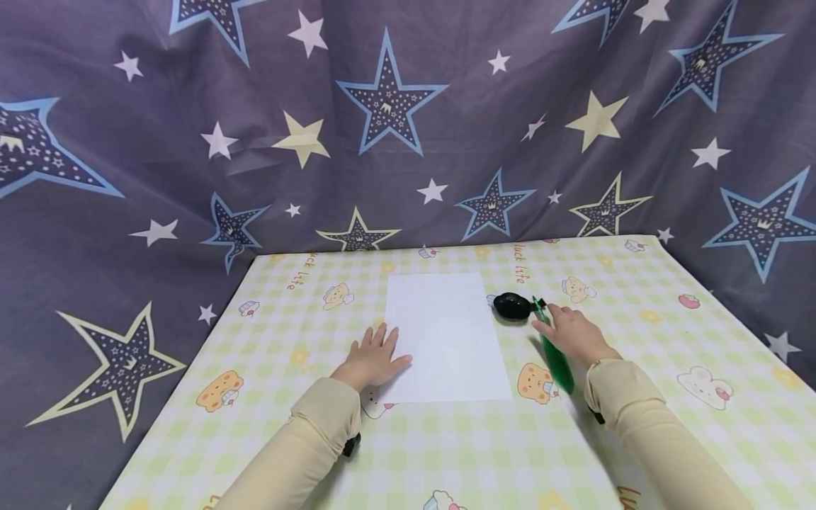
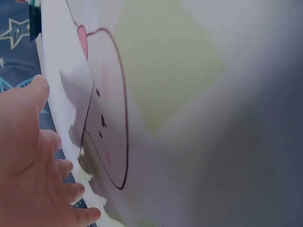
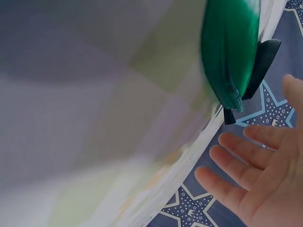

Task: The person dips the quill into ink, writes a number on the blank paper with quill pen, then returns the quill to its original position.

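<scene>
The left hand (image 1: 372,358), fingers spread and relaxed, lies over the left edge of the paper (image 1: 440,333), which is on the table (image 1: 446,453) with its top near the far edge. The right hand (image 1: 576,336), fingers loosely extended and gripping nothing, is at the far end of the green thing (image 1: 557,365), though touch cannot be told; this slants toward the table's near edge, right of the paper. Between that far end and the paper's right edge sits the black thing (image 1: 512,307), and past the table's far edge hangs a starry cloth (image 1: 274,71).
</scene>
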Demonstrator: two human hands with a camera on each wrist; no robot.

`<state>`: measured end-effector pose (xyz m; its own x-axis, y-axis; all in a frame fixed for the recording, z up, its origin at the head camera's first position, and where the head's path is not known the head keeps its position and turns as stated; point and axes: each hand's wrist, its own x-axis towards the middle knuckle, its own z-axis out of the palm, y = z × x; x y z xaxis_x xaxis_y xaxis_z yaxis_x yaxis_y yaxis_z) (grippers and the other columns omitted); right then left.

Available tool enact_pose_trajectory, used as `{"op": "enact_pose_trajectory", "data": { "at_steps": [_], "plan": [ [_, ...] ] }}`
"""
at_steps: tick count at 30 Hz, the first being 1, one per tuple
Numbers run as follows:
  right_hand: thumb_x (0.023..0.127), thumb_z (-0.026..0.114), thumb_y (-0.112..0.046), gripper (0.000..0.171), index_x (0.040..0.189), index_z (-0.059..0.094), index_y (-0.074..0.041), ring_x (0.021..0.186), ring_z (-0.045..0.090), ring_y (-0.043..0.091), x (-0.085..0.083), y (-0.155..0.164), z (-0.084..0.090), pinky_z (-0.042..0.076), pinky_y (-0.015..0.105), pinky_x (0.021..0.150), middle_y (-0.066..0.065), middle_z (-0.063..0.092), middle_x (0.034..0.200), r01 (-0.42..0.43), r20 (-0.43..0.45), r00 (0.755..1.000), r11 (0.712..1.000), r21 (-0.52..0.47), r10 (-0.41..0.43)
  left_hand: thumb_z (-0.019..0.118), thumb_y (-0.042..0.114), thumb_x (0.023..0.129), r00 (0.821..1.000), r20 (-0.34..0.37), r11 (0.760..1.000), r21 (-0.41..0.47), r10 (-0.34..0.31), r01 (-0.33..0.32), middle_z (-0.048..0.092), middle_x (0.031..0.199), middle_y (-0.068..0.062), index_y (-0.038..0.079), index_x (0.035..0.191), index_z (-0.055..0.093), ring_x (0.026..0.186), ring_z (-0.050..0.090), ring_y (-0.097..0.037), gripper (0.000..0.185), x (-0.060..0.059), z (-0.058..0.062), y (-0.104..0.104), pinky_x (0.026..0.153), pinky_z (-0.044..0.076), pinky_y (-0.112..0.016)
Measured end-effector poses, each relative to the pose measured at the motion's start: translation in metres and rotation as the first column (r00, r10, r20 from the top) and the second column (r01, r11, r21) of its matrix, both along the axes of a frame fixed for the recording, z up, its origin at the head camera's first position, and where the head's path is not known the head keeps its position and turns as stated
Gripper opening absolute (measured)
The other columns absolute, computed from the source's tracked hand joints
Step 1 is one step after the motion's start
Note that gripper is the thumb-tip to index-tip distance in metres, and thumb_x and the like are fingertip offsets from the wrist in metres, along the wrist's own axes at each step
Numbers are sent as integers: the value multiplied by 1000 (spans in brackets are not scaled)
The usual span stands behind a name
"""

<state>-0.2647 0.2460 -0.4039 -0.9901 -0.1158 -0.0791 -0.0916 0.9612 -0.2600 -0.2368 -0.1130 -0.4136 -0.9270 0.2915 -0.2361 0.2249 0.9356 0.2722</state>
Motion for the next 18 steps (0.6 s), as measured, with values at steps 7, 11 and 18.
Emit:
{"op": "enact_pose_trajectory", "data": {
  "at_steps": [7,11,18],
  "plan": [
    [96,44,-41,68,132,34,16,112,43,48,1,-4,0,39,56,88,37,43,124,-15,-9,1000,1000,5,15,37,47,96,1000,3,1000,-6,-23,23,12,150,-20,5,147,21,135,7,-41,68,7,4,4,104,10,-59],
    [95,46,-38,68,131,34,18,111,44,48,1,-5,0,37,55,91,38,42,124,-21,4,1000,1000,-1,21,38,47,96,999,10,999,-3,-34,34,12,150,-19,5,147,21,135,7,-41,68,9,5,6,104,10,-59],
    [94,50,-36,69,131,33,18,110,47,44,-1,-9,1,36,54,93,37,41,126,0,58,998,1000,0,0,38,50,95,998,20,998,-8,-55,55,10,151,-18,6,147,20,136,6,-39,70,9,0,9,104,9,-58]
  ]
}}
